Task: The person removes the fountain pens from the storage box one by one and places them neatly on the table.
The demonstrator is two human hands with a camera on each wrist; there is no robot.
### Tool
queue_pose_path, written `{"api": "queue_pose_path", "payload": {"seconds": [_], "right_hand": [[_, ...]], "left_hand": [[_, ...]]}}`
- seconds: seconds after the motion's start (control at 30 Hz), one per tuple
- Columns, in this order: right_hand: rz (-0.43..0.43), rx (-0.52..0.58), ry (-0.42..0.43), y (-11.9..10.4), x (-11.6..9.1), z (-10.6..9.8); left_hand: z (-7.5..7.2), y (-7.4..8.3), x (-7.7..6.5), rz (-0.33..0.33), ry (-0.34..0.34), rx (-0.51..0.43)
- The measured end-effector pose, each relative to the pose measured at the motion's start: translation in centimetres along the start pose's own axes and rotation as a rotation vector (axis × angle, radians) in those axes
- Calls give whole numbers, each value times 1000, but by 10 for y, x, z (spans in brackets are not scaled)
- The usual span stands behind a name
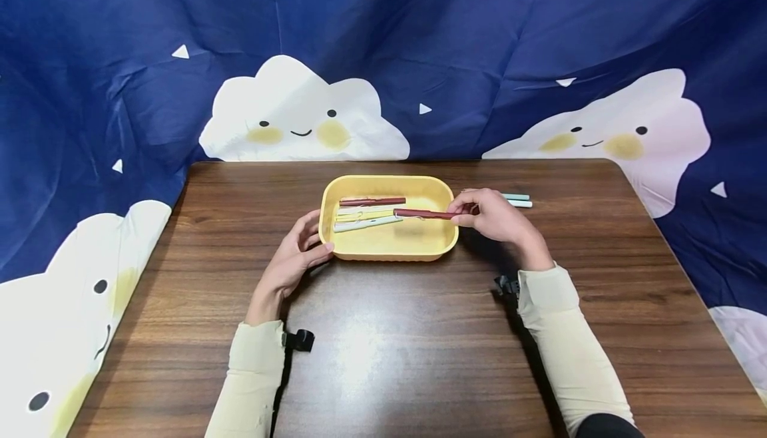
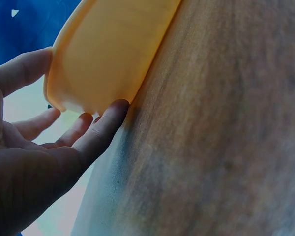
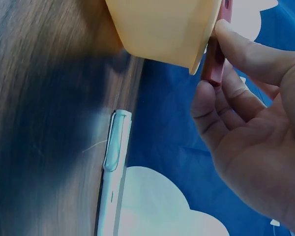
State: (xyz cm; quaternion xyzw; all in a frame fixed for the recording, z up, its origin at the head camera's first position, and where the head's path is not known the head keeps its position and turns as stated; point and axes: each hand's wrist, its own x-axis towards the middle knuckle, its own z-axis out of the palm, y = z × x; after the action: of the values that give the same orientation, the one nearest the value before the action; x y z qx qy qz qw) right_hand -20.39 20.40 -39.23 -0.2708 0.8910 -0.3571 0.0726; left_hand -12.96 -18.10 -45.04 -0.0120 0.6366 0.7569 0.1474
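Note:
A yellow plastic box (image 1: pixel 383 250) stands near the table's far edge. My left hand (image 1: pixel 290 259) holds its left end, thumb at the near corner and fingers along the end wall; the left wrist view shows the fingertips on the wall. My right hand (image 1: pixel 500 217) pinches one end of a dark red pen (image 1: pixel 422 214), which reaches over the box's right rim. Inside lie another dark red pen (image 1: pixel 373 202), a white pen (image 1: pixel 367 210), a yellow pen (image 1: pixel 374 216) and a pale green pen (image 1: pixel 367 225), side by side at the left.
On the table right of the box lie a light blue pen (image 1: pixel 516 197) and a paler pen (image 1: pixel 520 204), partly behind my right hand. The brown wooden table (image 1: pixel 383 358) ends at a blue cloth (image 1: pixel 455 45) printed with clouds.

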Motion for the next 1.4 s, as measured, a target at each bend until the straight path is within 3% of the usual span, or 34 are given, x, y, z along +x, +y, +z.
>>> {"api": "queue_pose_path", "payload": {"seconds": [1.13,1.4], "right_hand": [[148,6,36,25,-28,-21],[125,-25,59,34,-32,-25]], "left_hand": [[0,1,0,0,5,0],[0,2,-1,0,4,0]]}}
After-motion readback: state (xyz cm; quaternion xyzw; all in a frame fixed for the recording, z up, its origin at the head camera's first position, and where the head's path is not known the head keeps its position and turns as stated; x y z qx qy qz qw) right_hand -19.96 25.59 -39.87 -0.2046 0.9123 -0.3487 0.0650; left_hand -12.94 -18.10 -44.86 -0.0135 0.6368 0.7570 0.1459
